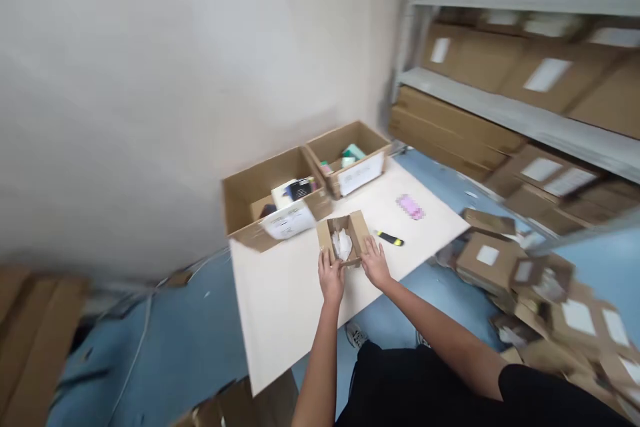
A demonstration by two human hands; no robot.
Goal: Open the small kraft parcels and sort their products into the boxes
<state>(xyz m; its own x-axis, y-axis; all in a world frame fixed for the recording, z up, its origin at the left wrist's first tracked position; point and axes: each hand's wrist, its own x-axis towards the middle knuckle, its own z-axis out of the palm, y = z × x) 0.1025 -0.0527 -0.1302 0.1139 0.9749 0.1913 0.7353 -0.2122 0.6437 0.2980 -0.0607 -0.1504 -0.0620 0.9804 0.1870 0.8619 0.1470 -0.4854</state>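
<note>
A small open cardboard box [359, 227] sits on the white table, its side flaps folded outward. Crumpled white wrapping [343, 244] lies inside it; whether anything is under the wrapping cannot be seen. My left hand [331, 277] grips the box at its near left corner, fingers on the flap. At the near right corner, my right hand [375, 263] holds the other flap. Just beyond my right hand lies a black and yellow box cutter [390, 238]. A pink item [411, 207], blurred out, rests farther right on the table.
Against the wall stand two larger open boxes, the left box [240, 203] and the right box [345, 137], with small packages inside. The white table [270, 320] ends close to my legs. Shelves [515, 110] with cartons rise at right. Opened cartons [493, 260] litter the blue floor.
</note>
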